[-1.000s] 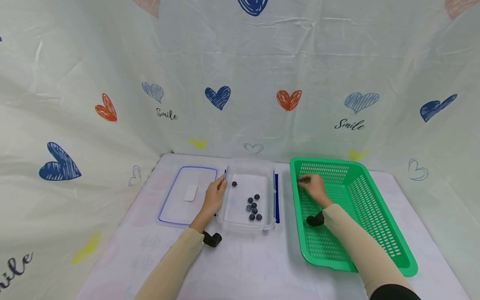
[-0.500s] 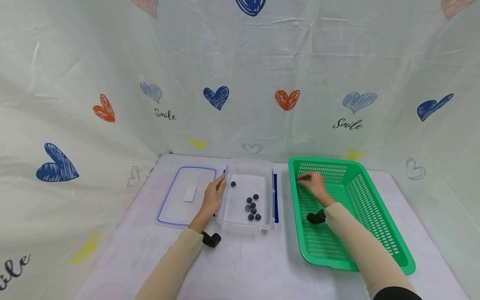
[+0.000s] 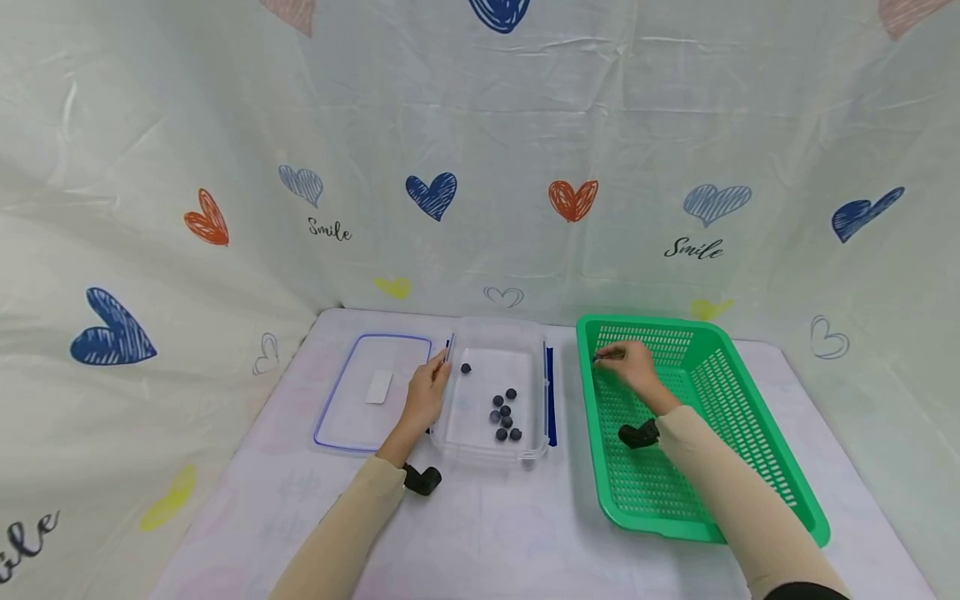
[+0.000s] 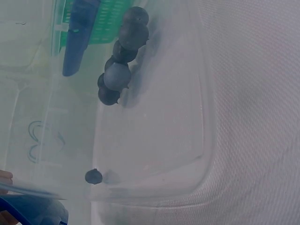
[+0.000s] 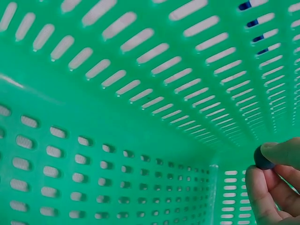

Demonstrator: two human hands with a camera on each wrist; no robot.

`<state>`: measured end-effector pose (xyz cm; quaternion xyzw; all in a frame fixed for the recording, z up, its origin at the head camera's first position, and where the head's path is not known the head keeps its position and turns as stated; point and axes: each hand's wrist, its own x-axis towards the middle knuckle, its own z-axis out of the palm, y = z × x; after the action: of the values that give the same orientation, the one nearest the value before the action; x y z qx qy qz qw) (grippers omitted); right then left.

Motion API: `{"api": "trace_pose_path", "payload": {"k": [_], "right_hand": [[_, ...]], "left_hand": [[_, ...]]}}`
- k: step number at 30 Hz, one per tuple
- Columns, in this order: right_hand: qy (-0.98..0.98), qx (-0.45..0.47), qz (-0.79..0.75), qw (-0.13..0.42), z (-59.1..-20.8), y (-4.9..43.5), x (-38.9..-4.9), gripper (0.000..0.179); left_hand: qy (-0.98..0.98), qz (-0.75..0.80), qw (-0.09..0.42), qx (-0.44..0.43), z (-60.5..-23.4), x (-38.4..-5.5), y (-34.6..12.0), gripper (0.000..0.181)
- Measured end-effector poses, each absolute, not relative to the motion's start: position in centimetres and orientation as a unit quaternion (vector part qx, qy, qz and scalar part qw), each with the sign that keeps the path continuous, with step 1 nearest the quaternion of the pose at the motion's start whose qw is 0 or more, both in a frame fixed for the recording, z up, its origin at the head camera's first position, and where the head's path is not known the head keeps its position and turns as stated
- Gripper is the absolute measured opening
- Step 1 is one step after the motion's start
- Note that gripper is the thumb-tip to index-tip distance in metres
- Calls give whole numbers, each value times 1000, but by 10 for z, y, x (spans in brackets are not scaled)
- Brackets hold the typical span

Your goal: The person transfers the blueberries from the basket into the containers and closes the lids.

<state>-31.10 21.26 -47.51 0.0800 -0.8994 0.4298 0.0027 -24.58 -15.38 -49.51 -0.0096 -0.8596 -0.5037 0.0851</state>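
My right hand is inside the green plastic basket, by its left wall. Thumb and fingertips pinch a dark round blueberry, seen clearly in the right wrist view. My left hand grips the left side of a clear plastic container, at its blue clip. Several blueberries lie clustered on the container's floor. One lone blueberry sits near its far left corner, also visible low in the left wrist view.
Left of the container lies its clear lid with a blue seal and a white label. A blue clip hangs on the container's right side, facing the basket. A printed curtain rises behind the table.
My right hand has shifted slightly up along the basket's left wall, and its wrist has moved a little right. The left hand and the container stay in place.
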Motion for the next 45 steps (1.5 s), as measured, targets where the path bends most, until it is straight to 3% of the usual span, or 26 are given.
{"api": "trace_pose_path", "payload": {"k": [14,45], "right_hand": [[-892,111,437,-29,-454,214,-296,25],[-873,161,459,-32,-400,185,-262,25]], "left_hand": [[-859,-505,89,-7,-495,-244,-153,46],[-860,-503,88,-18,-495,-245,-154,46]]}}
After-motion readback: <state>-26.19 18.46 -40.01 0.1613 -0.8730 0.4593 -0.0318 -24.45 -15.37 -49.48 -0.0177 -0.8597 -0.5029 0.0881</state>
